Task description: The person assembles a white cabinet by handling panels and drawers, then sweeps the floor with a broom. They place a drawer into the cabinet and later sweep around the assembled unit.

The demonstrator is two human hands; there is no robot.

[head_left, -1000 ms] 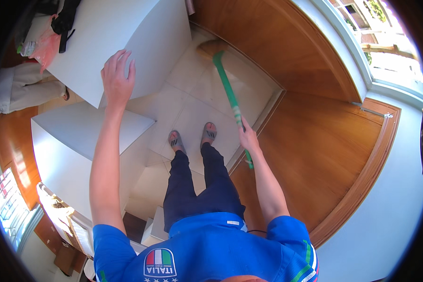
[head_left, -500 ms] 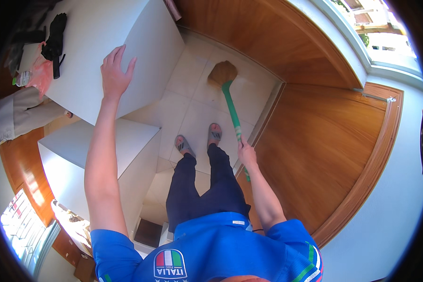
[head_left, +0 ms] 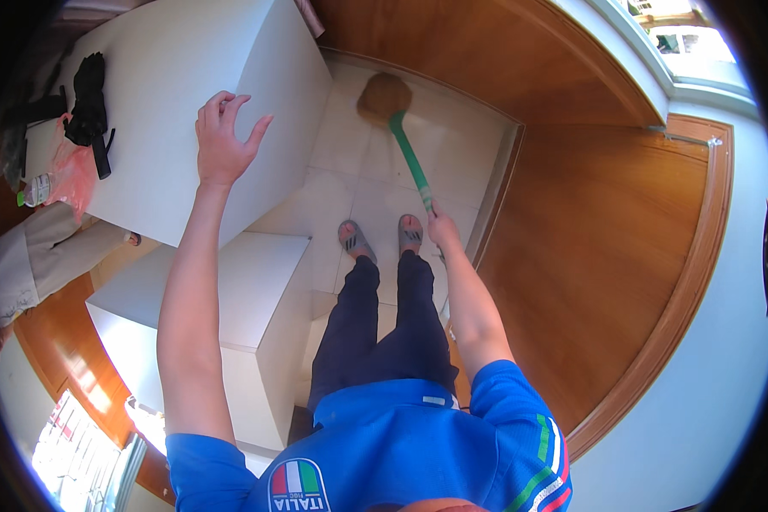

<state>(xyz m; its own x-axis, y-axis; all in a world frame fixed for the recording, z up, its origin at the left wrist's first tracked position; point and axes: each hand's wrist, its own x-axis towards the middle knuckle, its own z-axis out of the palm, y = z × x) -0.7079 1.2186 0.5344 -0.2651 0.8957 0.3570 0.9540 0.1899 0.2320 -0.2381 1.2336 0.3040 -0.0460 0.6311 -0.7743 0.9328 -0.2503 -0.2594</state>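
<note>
A broom with a green handle reaches out over the tiled floor, its brown bristle head low at the floor and blurred. Closed around the upper part of its handle is my right hand. My left hand is at the near edge of a large white boxy piece of furniture, fingers apart and slightly bent, holding nothing. Whether it touches the surface I cannot tell. My feet in grey slides stand on the tiles, short of the broom head.
Wooden panels line the right and far sides. A lower white cabinet stands at my left. On the white surface lie a black folded umbrella, a pink plastic bag and a bottle. Another person's light trousers show at far left.
The broom head has swept farther away and to the left. My right hand has moved forward with it. My left hand has shifted slightly right, its fingers more bent.
</note>
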